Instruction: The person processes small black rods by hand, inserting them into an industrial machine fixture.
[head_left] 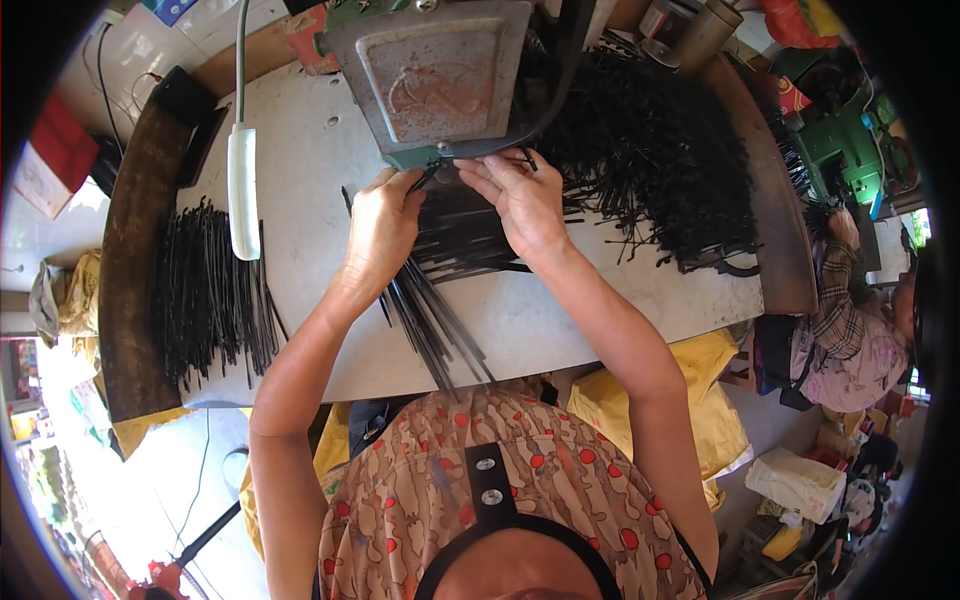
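My left hand (385, 225) is closed, its thumb and fingers pinching the end of a thin black strip (427, 176) at the lower edge of the machine. A loose fan of long black strips (430, 320) runs from under this hand toward my body; whether the palm grips them is hidden. My right hand (525, 205) is also closed near the machine's lower edge, with a small dark piece (529, 158) showing at its fingertips. Between my hands more black strips (460, 235) lie crosswise on the worktable (320, 290). The machine (435, 75) has a worn grey metal cover and green body, and hides the working point.
Rows of black strips (215, 300) lie at the table's left, beside a white lamp (243, 190). A large tangled black heap (640, 150) fills the right. Curved wooden rims (135, 270) edge the table. Yellow sacks (690, 400) stand below. Another person (850, 320) sits at far right.
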